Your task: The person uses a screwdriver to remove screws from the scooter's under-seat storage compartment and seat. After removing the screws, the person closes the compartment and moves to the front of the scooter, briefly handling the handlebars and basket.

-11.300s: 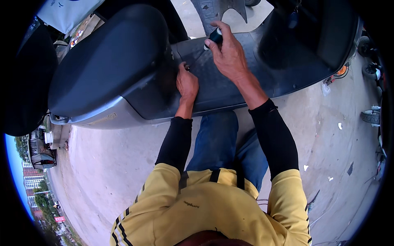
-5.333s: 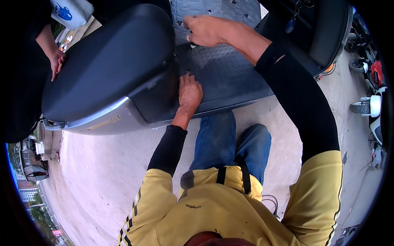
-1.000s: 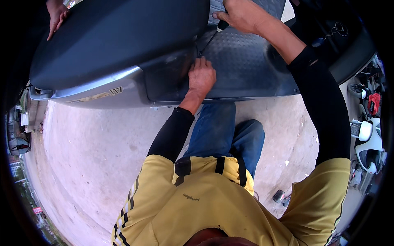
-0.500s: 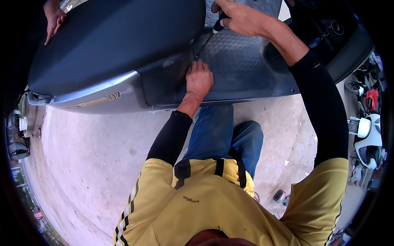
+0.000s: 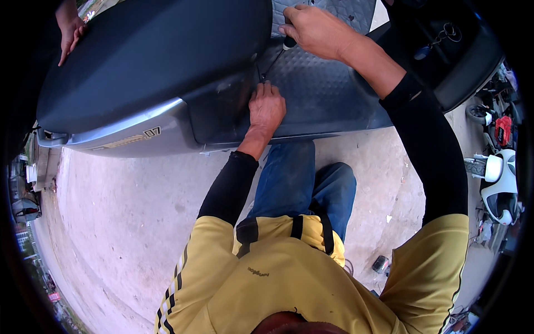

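My right hand (image 5: 316, 30) is closed round the dark handle of a screwdriver (image 5: 288, 43). Its thin shaft slants down and left to the dark plastic panel (image 5: 219, 106) beneath the seat of a scooter. Right by the tip, my left hand (image 5: 267, 108) has its fingers bent and together against the panel; whatever they pinch is hidden. The scooter's black seat (image 5: 161, 50) bulges above and to the left. A textured grey floor mat (image 5: 317, 75) covers the footboard beside the screwdriver.
Another person's hand (image 5: 69, 36) rests on the seat's far left. A key ring with a blue fob (image 5: 424, 53) hangs at the scooter's front. A white scooter (image 5: 500, 186) stands far right, and a small dark object (image 5: 380, 264) lies on the concrete ground (image 5: 133, 206).
My right hand and the screwdriver have shifted slightly left and down in the picture. The scooter and my left hand appear a little further left too. Both hands keep their places on the work.
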Demonstrator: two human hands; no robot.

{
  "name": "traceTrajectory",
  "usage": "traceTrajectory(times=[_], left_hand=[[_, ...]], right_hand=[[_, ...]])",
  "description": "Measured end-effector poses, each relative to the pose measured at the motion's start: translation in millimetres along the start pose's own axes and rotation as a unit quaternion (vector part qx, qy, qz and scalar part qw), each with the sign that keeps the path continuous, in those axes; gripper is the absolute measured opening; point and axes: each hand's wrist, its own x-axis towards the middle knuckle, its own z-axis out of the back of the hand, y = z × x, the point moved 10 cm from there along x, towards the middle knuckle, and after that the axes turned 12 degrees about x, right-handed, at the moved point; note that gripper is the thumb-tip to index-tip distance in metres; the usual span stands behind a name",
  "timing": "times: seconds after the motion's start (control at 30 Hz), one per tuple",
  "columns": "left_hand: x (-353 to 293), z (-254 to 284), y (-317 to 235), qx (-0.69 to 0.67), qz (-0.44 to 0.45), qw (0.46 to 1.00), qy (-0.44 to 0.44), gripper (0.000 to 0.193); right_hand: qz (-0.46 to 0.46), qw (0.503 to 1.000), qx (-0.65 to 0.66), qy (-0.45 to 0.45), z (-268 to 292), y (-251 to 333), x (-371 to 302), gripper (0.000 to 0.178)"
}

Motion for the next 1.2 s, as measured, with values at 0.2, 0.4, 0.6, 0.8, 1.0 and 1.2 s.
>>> traceTrajectory(times=[0.2,0.4,0.6,0.8,1.0,1.2], left_hand=[[-0.2,-10.0,-10.0,0.014,-0.002,1.0,0.022,0.019],[-1.3,-14.4,-13.4,0.023,-0.013,1.0,0.016,0.019],[4.6,-6.8,-33.6,0.003,-0.014,1.0,-0.004,0.018],[-7.1,-6.4,-9.7,0.023,-0.009,1.0,0.013,0.018],[-10.9,-7.2,-3.6,0.01,-0.004,1.0,0.026,0.02],[-19.9,-6.9,5.0,0.016,0.006,1.0,0.027,0.018]], right_hand=[[0.112,0.981,0.145,-0.064,-3.8,-15.6,9.9,0.05],[-0.161,0.982,0.065,0.074,-26.0,-43.3,3.0,0.051],[0.026,0.99,0.126,-0.057,-26.0,-57.0,6.0,0.048],[-0.183,0.974,0.028,0.131,-21.8,-45.2,-0.9,0.044],[0.082,0.988,0.115,-0.054,-9.4,-7.9,-12.5,0.04],[-0.154,0.97,-0.001,0.19,-28.9,-14.8,-0.1,0.034]])
